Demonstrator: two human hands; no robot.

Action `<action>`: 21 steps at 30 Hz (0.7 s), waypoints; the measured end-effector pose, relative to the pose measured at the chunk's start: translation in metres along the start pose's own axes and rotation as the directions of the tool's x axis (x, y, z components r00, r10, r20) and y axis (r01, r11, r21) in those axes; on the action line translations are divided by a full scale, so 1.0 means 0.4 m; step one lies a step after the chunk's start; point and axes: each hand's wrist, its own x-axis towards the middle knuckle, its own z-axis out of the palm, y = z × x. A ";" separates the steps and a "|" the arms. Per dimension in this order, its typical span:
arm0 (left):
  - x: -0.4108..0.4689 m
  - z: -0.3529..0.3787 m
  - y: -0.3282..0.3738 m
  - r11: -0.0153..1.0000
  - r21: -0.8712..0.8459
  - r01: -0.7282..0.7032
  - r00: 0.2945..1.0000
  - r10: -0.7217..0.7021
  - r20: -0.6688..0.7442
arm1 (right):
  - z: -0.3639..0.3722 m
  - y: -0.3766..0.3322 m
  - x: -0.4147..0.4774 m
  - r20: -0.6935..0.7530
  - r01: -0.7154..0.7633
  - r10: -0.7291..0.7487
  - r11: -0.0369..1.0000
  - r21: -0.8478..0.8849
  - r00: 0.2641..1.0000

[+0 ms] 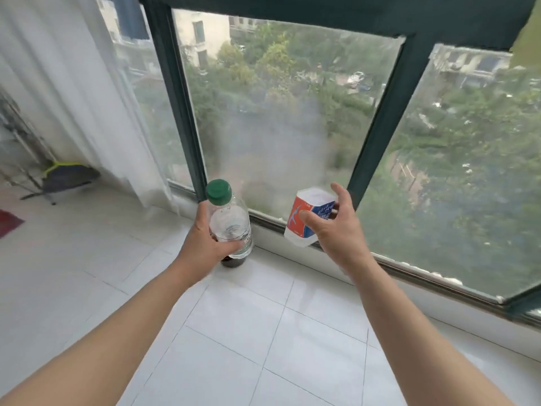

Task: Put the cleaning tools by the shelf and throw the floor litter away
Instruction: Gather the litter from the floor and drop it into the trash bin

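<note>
The fingers of the left hand are curled round the lower body of a clear plastic water bottle, thumb up along its side. It is held upright, its green cap screwed on, above the tiled floor near the window sill. A dark rounded base shows just under that hand; whether it is a second bottle in the same grip or something standing on the floor cannot be told. On the right hand the thumb presses the printed face of a red, white and blue paper cup. The other fingers are spread loosely behind it, and the index finger lifts clear above the rim. The cup is tilted and held in the air in front of the window glass. That hold looks the weaker one: a thin cup kept by little more than a thumb could slip out or crumple if squeezed, and any dregs inside would spill onto the tiles. If the dark base is a second item, it could drop from the crowded left hand on the way. No bin is in view, so both pieces of litter probably still have to be carried some way.
</note>
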 end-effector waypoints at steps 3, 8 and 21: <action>0.089 -0.121 -0.059 1.000 0.007 0.024 1.000 -0.024 -0.009 | 0.140 -0.017 0.082 0.020 -0.020 0.020 1.000 0.011 1.000; 0.221 -0.226 -0.136 0.997 0.013 0.081 0.995 -0.081 -0.055 | 0.291 -0.003 0.202 0.050 -0.061 0.061 0.998 -0.014 0.997; 0.615 -0.237 -0.314 0.984 0.009 0.176 0.984 -0.176 -0.025 | 0.515 0.116 0.647 0.127 -0.183 0.197 0.977 -0.110 0.972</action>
